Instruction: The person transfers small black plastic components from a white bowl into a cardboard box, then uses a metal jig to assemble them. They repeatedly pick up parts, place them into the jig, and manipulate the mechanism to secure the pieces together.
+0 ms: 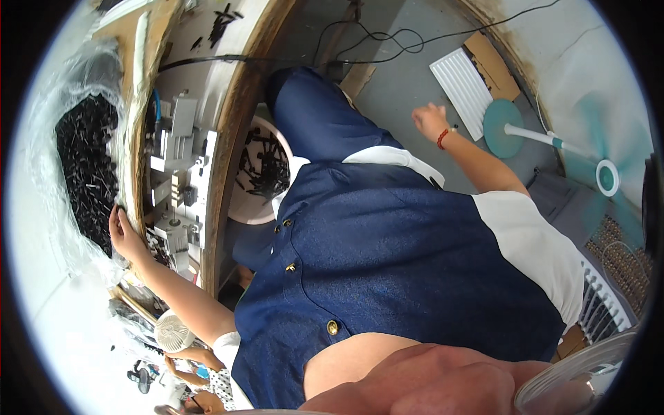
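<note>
My left hand lies flat, fingers together, on the rim of a clear plastic bag full of small black parts. It sits just left of a grey metal machine on the wooden bench. My right hand, a red bracelet on its wrist, is stretched out over the grey floor with the fingers loosely apart and nothing in it. It hovers beside a white slatted panel. My blue dress with white sleeves fills the middle.
A pink basin of black parts stands under the bench by my knee. A teal standing fan spins at the right, its base near my right hand. Cables and cardboard lie on the floor. Another person's arm and a small white fan are at lower left.
</note>
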The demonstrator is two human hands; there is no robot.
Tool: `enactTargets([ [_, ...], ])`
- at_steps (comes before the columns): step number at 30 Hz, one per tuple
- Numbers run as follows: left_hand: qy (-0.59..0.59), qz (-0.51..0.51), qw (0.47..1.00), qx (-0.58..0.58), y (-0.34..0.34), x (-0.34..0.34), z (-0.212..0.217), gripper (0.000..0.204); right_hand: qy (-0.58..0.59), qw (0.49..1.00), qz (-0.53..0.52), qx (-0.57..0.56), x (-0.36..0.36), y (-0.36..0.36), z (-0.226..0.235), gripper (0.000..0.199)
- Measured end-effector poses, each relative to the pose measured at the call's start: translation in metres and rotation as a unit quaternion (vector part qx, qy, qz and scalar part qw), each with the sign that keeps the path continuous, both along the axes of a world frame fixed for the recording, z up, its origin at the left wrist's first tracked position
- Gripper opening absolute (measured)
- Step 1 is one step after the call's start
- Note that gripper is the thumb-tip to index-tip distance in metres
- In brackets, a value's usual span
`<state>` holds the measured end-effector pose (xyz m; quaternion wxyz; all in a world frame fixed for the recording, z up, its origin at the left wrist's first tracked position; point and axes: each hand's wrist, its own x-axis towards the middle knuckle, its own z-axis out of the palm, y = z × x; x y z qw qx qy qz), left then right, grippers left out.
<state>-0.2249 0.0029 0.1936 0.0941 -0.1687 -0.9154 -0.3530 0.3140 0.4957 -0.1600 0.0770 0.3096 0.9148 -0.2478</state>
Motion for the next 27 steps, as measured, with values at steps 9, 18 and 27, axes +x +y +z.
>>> enactTargets([
  [9, 0.011, -0.003, 1.000, -0.004, 0.001, -0.005, 0.000, 0.029, -0.068, 0.996, -0.029, -0.056, 0.001, 0.007, -0.017, 0.008],
  [18, 0.008, -0.015, 1.000, 0.018, 0.005, -0.003, -0.004, 0.028, 0.039, 0.996, -0.072, -0.017, -0.030, 0.019, 0.019, 0.008],
  [27, 0.048, -0.019, 0.999, -0.015, -0.001, -0.005, -0.005, 0.026, 0.066, 0.998, 0.021, -0.001, -0.038, -0.016, 0.026, 0.007],
])
